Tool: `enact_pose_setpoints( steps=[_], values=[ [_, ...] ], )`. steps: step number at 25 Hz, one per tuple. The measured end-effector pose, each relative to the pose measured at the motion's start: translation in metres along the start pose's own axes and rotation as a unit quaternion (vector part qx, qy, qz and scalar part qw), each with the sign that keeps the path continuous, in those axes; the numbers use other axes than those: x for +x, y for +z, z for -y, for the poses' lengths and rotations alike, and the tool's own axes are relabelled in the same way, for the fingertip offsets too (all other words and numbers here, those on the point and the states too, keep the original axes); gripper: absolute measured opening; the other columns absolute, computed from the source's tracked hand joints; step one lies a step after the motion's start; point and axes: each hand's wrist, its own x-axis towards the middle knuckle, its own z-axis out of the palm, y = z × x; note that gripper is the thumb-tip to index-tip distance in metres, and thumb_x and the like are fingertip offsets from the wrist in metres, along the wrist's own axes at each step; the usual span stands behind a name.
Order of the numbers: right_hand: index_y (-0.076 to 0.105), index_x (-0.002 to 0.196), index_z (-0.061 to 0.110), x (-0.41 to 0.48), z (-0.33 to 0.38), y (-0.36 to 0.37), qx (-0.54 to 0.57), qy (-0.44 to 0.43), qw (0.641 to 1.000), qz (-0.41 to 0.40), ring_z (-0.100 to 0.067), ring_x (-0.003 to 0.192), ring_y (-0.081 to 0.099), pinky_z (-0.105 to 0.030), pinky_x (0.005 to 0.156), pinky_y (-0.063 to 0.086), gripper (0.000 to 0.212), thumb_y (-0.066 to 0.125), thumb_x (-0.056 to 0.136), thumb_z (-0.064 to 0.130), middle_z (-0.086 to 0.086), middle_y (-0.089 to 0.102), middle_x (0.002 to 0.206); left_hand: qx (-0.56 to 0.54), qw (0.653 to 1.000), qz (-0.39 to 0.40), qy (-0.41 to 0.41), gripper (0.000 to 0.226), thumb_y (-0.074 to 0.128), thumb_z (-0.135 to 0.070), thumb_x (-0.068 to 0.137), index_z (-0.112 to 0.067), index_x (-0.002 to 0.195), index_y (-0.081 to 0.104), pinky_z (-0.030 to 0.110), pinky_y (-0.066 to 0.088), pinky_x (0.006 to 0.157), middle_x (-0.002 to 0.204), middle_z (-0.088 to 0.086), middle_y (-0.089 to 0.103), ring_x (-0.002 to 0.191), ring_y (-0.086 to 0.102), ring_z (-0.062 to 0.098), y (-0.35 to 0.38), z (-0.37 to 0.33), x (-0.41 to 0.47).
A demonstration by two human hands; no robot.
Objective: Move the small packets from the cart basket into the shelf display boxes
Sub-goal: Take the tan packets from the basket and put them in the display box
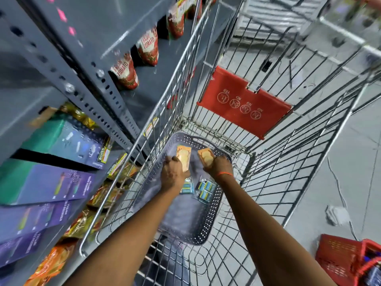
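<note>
A grey perforated basket (214, 203) lies inside the wire cart (268, 182). Both my hands reach down into it. My left hand (173, 174) is closed around an orange packet (183, 156) that sticks up past my fingers. My right hand (219, 167) grips a second orange packet (206, 156). Below my hands, two clear packs of small blue boxes (204, 189) lie on the basket floor. The purple and teal display boxes (51, 182) stand on the grey shelf at the left.
Red tomato pouches (148, 48) line the upper shelf. Yellow and orange bags (51, 263) sit along the lower shelf front. A red flap (243, 102) hangs on the cart's far wall. A red plastic basket (346, 259) stands on the floor at the right.
</note>
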Motion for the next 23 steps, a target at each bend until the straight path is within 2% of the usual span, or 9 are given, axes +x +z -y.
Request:
enact_pose_setpoints(
  steps=[3, 8, 11, 14, 18, 21, 23],
  values=[
    [0.067, 0.111, 0.002, -0.044, 0.016, -0.049, 0.007, -0.008, 0.999, -0.044, -0.032, 0.102, 0.067, -0.035, 0.084, 0.055, 0.048, 0.068, 0.081, 0.040, -0.019, 0.070, 0.114, 0.006, 0.999, -0.026, 0.040, 0.073, 0.066, -0.047, 0.083, 0.002, 0.130, 0.042, 0.030, 0.054, 0.081, 0.123, 0.016, 0.049, 0.108, 0.057, 0.026, -0.054, -0.008, -0.036],
    [0.070, 0.105, 0.002, -0.121, 0.067, -0.136, 0.036, -0.064, 0.990, -0.123, -0.036, 0.101, 0.068, -0.038, 0.083, 0.055, 0.052, 0.065, 0.083, 0.048, -0.021, 0.071, 0.111, -0.041, 0.992, -0.101, 0.060, 0.081, 0.069, -0.053, 0.078, 0.001, 0.132, 0.042, 0.038, 0.053, 0.085, 0.124, 0.017, 0.050, 0.107, 0.057, 0.031, -0.158, -0.019, -0.084],
    [0.070, 0.103, 0.005, -0.171, 0.105, -0.187, 0.045, -0.103, 0.977, -0.181, -0.036, 0.099, 0.068, -0.039, 0.082, 0.055, 0.052, 0.065, 0.081, 0.052, -0.019, 0.072, 0.108, -0.094, 0.981, -0.161, 0.060, 0.075, 0.072, -0.051, 0.075, 0.000, 0.125, 0.048, 0.042, 0.051, 0.087, 0.124, 0.019, 0.052, 0.109, 0.059, 0.037, -0.229, -0.016, -0.116],
    [0.069, 0.108, 0.006, -0.224, 0.147, -0.226, 0.024, -0.159, 0.961, -0.225, -0.036, 0.105, 0.066, -0.037, 0.086, 0.053, 0.057, 0.065, 0.079, 0.055, -0.020, 0.070, 0.114, -0.112, 0.963, -0.240, 0.056, 0.069, 0.075, -0.050, 0.071, -0.002, 0.116, 0.054, 0.042, 0.052, 0.084, 0.120, 0.019, 0.059, 0.106, 0.061, 0.037, -0.291, 0.000, -0.148],
    [0.066, 0.113, 0.004, -0.282, 0.200, -0.251, -0.003, -0.236, 0.936, -0.261, -0.036, 0.111, 0.063, -0.039, 0.092, 0.051, 0.062, 0.063, 0.079, 0.056, -0.020, 0.068, 0.119, -0.130, 0.942, -0.307, 0.021, 0.066, 0.075, -0.053, 0.069, -0.002, 0.109, 0.060, 0.042, 0.053, 0.079, 0.110, 0.021, 0.065, 0.101, 0.064, 0.039, -0.346, 0.033, -0.191],
    [0.069, 0.099, -0.003, -0.321, 0.241, -0.244, -0.013, -0.291, 0.919, -0.265, -0.038, 0.104, 0.065, -0.040, 0.085, 0.052, 0.069, 0.064, 0.076, 0.061, -0.024, 0.070, 0.109, -0.143, 0.924, -0.355, -0.021, 0.066, 0.075, -0.054, 0.069, -0.001, 0.105, 0.061, 0.043, 0.052, 0.079, 0.106, 0.022, 0.067, 0.100, 0.065, 0.039, -0.364, 0.079, -0.227],
    [0.068, 0.097, -0.005, -0.341, 0.272, -0.228, -0.022, -0.325, 0.913, -0.246, -0.038, 0.104, 0.065, -0.040, 0.085, 0.052, 0.069, 0.064, 0.077, 0.061, -0.025, 0.070, 0.108, -0.143, 0.913, -0.375, -0.066, 0.062, 0.075, -0.051, 0.071, -0.001, 0.105, 0.060, 0.043, 0.051, 0.079, 0.107, 0.021, 0.066, 0.100, 0.064, 0.038, -0.367, 0.118, -0.246]
  ],
)
